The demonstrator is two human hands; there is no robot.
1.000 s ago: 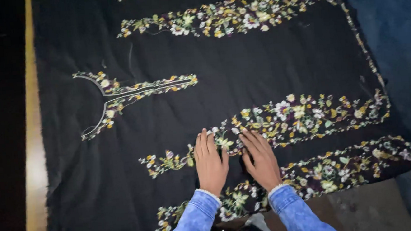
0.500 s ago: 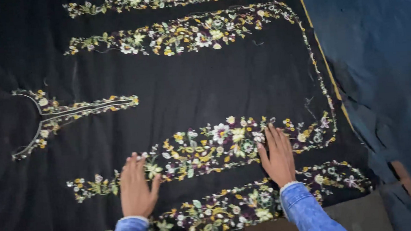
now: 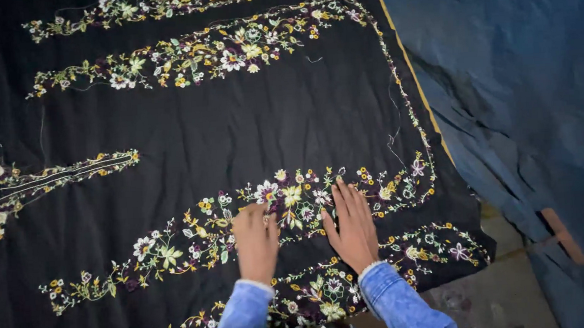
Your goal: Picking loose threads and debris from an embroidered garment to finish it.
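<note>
I have a black embroidered cloth (image 3: 236, 133) spread flat, and both my hands lie on it near its close edge. My left hand (image 3: 256, 244) is palm down with the fingers curled a little at the tips, so the knuckles bunch over the floral band (image 3: 288, 205); it grips nothing that I can see, only presses on the fabric. My right hand (image 3: 351, 224) lies flat, fingers together and stretched out, just beside the left, on the same run of white, yellow and purple flowers. Pressing like this holds the cloth taut and smooth under my palms.

Beyond my fingertips runs a second, longer floral band (image 3: 217, 50), and far off to the left of my left hand sits the embroidered neckline piece (image 3: 43, 179). To the right of my right hand the cloth ends at a yellow edge (image 3: 408, 76), with crumpled blue sheeting (image 3: 524, 89) past it. My denim sleeves (image 3: 395, 299) reach to the wrists.
</note>
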